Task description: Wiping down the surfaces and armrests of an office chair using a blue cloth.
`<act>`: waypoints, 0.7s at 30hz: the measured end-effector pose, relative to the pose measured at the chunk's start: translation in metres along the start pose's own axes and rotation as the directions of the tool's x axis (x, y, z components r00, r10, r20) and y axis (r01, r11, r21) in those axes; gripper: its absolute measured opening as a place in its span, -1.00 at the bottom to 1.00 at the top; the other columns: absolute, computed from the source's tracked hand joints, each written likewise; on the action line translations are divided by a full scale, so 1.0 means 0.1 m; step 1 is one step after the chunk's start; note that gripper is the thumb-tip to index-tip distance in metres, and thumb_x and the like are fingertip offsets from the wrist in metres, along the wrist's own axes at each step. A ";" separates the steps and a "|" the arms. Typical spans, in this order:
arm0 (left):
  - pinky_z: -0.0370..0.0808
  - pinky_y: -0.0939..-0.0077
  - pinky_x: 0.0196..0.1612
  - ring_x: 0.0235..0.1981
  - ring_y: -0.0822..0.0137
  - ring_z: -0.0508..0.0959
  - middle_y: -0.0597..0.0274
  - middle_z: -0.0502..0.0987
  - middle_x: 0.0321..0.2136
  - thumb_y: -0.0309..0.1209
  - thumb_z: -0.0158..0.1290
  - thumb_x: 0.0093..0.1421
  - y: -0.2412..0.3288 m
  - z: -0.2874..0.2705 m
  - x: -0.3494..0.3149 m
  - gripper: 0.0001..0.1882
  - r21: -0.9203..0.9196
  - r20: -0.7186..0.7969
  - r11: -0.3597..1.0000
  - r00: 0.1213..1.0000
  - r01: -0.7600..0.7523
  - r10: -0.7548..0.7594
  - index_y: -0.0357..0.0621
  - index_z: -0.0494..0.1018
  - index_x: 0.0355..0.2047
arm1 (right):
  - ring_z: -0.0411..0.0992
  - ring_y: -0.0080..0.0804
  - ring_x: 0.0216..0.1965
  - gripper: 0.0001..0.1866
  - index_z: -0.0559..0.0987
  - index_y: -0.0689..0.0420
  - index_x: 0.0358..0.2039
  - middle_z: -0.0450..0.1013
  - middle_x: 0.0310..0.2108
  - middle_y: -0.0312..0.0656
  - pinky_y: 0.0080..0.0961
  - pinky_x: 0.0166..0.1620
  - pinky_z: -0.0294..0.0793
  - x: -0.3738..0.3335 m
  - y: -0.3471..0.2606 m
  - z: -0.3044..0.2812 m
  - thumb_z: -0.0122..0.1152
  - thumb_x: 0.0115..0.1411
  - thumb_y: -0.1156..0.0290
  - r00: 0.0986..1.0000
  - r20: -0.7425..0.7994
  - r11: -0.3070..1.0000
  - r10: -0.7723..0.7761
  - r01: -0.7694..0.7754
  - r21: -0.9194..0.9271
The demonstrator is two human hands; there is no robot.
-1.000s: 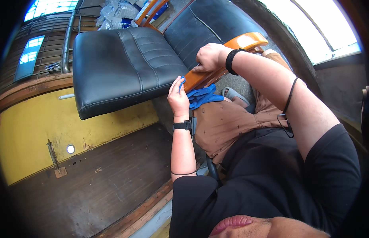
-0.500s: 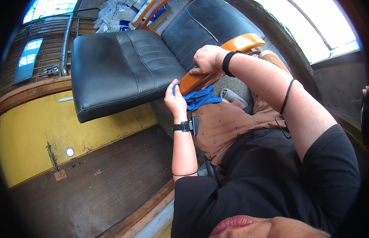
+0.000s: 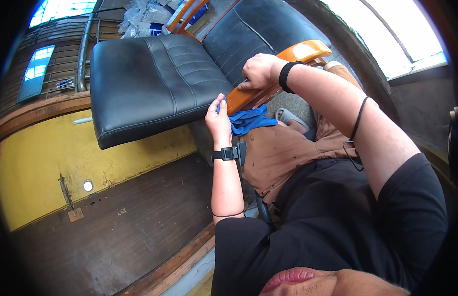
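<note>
A chair with a black padded seat (image 3: 155, 89) and backrest (image 3: 268, 29) stands tilted before me, with a glossy orange-brown wooden armrest (image 3: 305, 50) on its near side. My right hand (image 3: 261, 72) lies closed over the middle of that armrest, its thumb along the wood. At the armrest's front end, my left hand (image 3: 218, 121) pinches a blue cloth (image 3: 251, 118) against the wood, fingers pointing up. Most of the cloth hangs below the armrest, above my brown trousers.
A dark wooden surface (image 3: 140, 207) with a yellow panel (image 3: 36, 167) lies at the left. Behind the chair are clear plastic bags (image 3: 140, 19) and a metal railing (image 3: 84, 54). A bright window (image 3: 387, 29) is at the upper right. My sandalled foot (image 3: 290, 119) shows beneath the armrest.
My left hand has shifted slightly up at the armrest's front end, with the blue cloth. The right hand keeps its place on the armrest. The view has moved a little.
</note>
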State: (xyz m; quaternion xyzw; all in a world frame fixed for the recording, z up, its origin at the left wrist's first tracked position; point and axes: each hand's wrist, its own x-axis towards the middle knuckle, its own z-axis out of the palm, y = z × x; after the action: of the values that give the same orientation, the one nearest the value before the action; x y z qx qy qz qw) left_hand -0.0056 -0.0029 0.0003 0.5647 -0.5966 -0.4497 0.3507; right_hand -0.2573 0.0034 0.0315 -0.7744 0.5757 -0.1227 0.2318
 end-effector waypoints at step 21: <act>0.44 0.42 0.21 0.07 0.30 0.56 -0.01 0.59 0.08 -0.56 0.13 0.35 0.01 0.00 0.06 -0.88 0.072 0.015 0.997 0.999 -0.033 0.032 -0.33 0.55 -0.14 | 0.62 -0.03 -0.23 -0.40 0.76 0.10 -0.34 0.64 -0.38 -0.02 -0.21 -0.07 0.60 -0.01 -0.01 -0.01 0.07 0.32 -0.20 1.000 0.001 0.999 0.021 -0.021 0.025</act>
State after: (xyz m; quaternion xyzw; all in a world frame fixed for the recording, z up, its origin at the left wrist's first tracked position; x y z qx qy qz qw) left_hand -0.0066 -0.0090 0.0010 0.5640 -0.6239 -0.4261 0.3332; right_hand -0.2578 0.0046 0.0329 -0.7654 0.5822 -0.1269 0.2430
